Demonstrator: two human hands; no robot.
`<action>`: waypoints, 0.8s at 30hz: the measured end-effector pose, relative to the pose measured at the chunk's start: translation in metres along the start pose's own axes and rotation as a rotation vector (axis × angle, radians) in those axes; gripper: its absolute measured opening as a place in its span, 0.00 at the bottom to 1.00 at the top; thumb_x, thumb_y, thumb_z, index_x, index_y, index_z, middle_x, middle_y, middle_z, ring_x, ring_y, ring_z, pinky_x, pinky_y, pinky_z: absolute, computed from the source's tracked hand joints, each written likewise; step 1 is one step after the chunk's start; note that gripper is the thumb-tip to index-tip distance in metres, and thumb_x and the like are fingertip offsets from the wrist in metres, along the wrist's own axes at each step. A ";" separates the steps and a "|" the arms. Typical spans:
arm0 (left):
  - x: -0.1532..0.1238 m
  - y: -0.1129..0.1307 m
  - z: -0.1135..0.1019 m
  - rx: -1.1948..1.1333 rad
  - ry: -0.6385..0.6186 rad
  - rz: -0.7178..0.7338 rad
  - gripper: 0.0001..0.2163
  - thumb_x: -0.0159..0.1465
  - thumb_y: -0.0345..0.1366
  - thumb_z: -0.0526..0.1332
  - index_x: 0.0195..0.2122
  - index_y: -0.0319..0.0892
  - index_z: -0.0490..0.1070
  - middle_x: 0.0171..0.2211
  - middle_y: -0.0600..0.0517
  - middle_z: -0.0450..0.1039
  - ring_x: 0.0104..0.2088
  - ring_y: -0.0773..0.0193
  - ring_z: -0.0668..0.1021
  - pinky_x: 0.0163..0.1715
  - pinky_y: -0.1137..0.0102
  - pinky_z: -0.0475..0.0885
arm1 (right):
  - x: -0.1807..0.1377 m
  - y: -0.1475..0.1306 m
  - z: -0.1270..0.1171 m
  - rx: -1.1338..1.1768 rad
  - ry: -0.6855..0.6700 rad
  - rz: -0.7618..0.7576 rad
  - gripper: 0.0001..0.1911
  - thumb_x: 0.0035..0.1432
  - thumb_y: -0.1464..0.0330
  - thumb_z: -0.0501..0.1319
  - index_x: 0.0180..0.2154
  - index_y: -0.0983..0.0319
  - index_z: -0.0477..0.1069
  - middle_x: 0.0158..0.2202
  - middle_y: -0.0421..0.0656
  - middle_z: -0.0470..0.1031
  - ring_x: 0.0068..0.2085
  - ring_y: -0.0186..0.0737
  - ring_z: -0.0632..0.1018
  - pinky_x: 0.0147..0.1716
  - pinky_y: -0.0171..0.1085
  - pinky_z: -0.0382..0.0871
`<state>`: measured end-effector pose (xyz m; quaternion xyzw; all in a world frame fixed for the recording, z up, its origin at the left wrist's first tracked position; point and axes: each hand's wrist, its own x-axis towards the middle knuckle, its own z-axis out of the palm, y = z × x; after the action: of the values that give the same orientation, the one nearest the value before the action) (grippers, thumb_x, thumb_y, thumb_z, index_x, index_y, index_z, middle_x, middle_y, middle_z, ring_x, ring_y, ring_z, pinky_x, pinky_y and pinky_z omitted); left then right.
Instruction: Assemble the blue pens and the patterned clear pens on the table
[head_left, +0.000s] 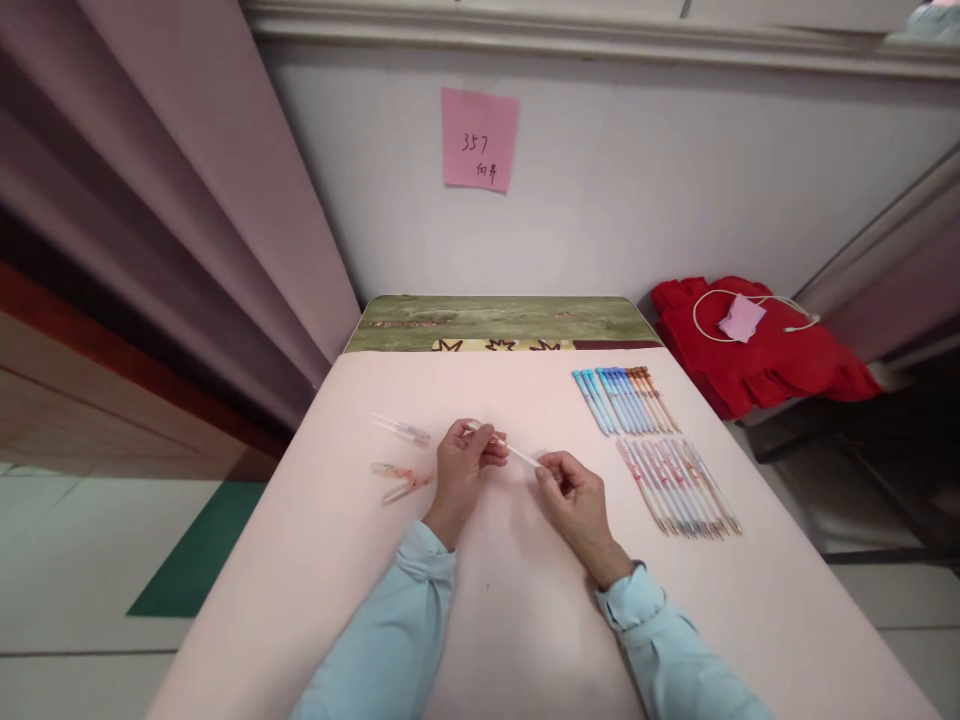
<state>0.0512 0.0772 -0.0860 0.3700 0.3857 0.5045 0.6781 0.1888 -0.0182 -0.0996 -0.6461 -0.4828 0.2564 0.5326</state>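
Observation:
Over the middle of the pale pink table (489, 600), a slender white pen (523, 456) stretches between both hands. My left hand (465, 465) is closed around its upper left part, where a bit of reddish pattern shows between the fingers. My right hand (576, 500) pinches the pen's lower right end, so the tip is hidden by the fingers. Left of my left hand lie clear pen parts (401, 429) and, nearer me, short patterned pen parts (405, 485). To the right of my right hand, a row of pale pens with red marks (679, 488) lies side by side.
Behind the pale pens lies another row of pens with blue and brown tops (622, 400). A green patterned strip (510, 322) borders the table's far edge. Red cloth (772, 355) with a white cable sits at the right. A pink note (480, 140) hangs on the wall.

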 end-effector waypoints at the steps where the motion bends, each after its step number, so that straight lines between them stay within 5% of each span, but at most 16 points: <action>1: -0.001 0.000 0.002 0.006 -0.021 -0.008 0.15 0.54 0.42 0.70 0.33 0.40 0.66 0.29 0.50 0.78 0.24 0.68 0.78 0.24 0.73 0.74 | 0.000 0.000 0.001 0.022 0.017 0.008 0.08 0.57 0.65 0.60 0.36 0.62 0.73 0.23 0.36 0.66 0.23 0.32 0.64 0.23 0.31 0.58; 10: -0.009 -0.001 0.006 -0.117 -0.120 -0.064 0.11 0.56 0.37 0.70 0.35 0.39 0.70 0.35 0.49 0.77 0.31 0.69 0.78 0.34 0.73 0.76 | 0.001 -0.002 0.001 0.123 0.162 0.022 0.09 0.55 0.64 0.63 0.38 0.61 0.70 0.28 0.38 0.72 0.27 0.33 0.70 0.25 0.31 0.64; 24: -0.010 -0.002 0.007 -0.180 -0.134 -0.098 0.10 0.59 0.37 0.67 0.36 0.39 0.69 0.37 0.47 0.78 0.37 0.64 0.80 0.39 0.68 0.77 | 0.001 -0.005 -0.002 0.056 0.131 0.005 0.10 0.57 0.62 0.63 0.34 0.63 0.73 0.24 0.37 0.70 0.24 0.32 0.67 0.25 0.32 0.63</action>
<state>0.0564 0.0660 -0.0829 0.3213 0.3101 0.4775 0.7567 0.1888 -0.0184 -0.0947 -0.6475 -0.4378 0.2283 0.5805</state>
